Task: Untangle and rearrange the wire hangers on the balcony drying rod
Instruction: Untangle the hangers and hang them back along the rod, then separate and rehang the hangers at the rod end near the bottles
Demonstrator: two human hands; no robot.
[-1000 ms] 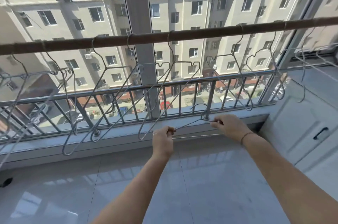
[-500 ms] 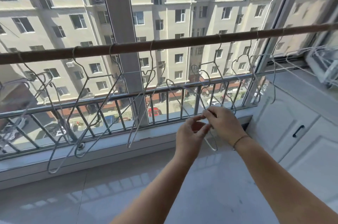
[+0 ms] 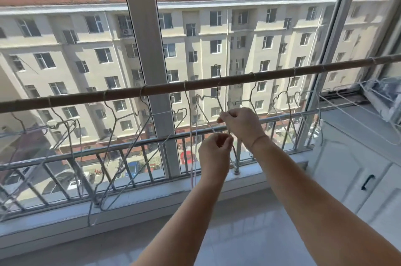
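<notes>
A brown drying rod [image 3: 169, 89] runs across the window from low left to high right. Several grey wire hangers [image 3: 121, 118] hang on it, some crossed and tilted at the left. One wire hanger [image 3: 208, 111] is held up in front of the rod, its hook [image 3: 218, 70] rising just above the rod. My right hand [image 3: 240, 123] grips this hanger near its neck. My left hand [image 3: 214, 146] pinches its lower wire just below. More hangers [image 3: 288, 100] hang to the right.
A metal railing [image 3: 130, 146] stands behind the glass, above a white sill [image 3: 152, 202]. White cabinets [image 3: 351, 176] with a black handle fill the right side. A white wire rack [image 3: 355, 114] lies on the cabinet top. Below is a glossy tiled floor [image 3: 249, 233].
Both hands have risen from near the sill to the rod, bringing the wire hanger upright with its hook at rod height. The camera has tilted upward.
</notes>
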